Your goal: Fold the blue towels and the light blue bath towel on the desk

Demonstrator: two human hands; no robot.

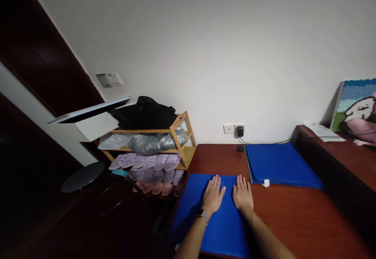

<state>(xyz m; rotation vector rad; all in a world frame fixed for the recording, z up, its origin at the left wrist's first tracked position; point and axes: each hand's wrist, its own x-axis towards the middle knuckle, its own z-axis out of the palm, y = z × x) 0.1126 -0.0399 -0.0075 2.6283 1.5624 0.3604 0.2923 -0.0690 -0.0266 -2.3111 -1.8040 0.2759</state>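
A blue cloth (223, 231) lies flat near the left end of the reddish-brown table (296, 216). My left hand (213, 197) rests palm down on its upper middle, fingers stretched out and the thumb apart. Flat on the cloth's right part lies my right hand (243, 196), also with straight fingers. Neither hand grips anything. Farther back on the right is a second blue cloth (279, 164), folded, with a green edge on its left side and a white tag (266, 183) at its front.
Left of the table stands a wooden rack (182, 149) holding slippers (147, 161), plastic-wrapped items and a black bag (145, 114). A round stool (84, 177) is farther left. Behind the table, a black plug adapter (240, 131) trails a cable rightward. A raised surface (352, 153) borders the right.
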